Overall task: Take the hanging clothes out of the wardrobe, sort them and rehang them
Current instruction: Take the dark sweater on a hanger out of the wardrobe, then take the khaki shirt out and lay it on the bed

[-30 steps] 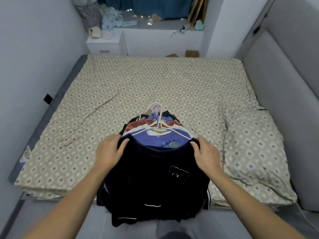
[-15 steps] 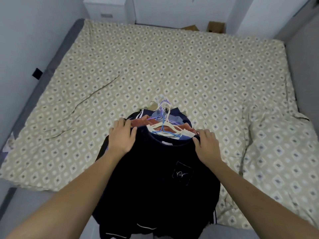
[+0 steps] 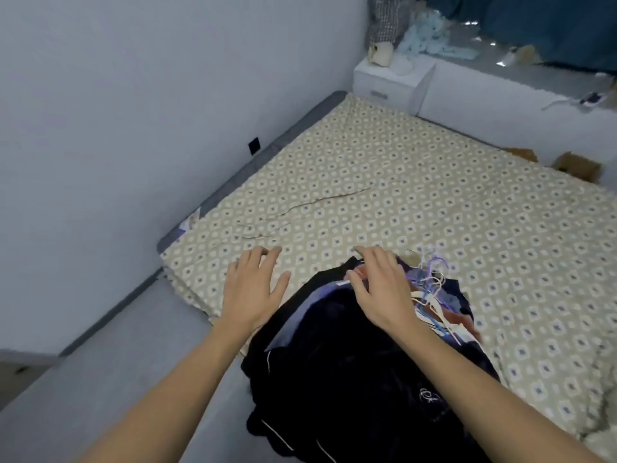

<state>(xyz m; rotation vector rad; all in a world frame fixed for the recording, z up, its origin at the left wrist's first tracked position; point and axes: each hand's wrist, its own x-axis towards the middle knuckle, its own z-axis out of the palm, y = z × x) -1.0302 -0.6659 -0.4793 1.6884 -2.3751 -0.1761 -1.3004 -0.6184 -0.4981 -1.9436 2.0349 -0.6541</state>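
Left hand (image 3: 251,289) released, now flat on bed (image 3: 417,202), right hand (image 3: 380,289) spread over clothes pile (image 3: 350,362)

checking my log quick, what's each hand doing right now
Left hand: open, fingers spread over the patterned bedsheet, holding nothing.
Right hand: fingers bent over the pile of clothes on hangers; a grip cannot be told.

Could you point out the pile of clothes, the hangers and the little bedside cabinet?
pile of clothes (image 3: 350,372), head view, dark top garment.
hangers (image 3: 432,282), head view, bunched hooks.
bedside cabinet (image 3: 384,83), head view, white front.
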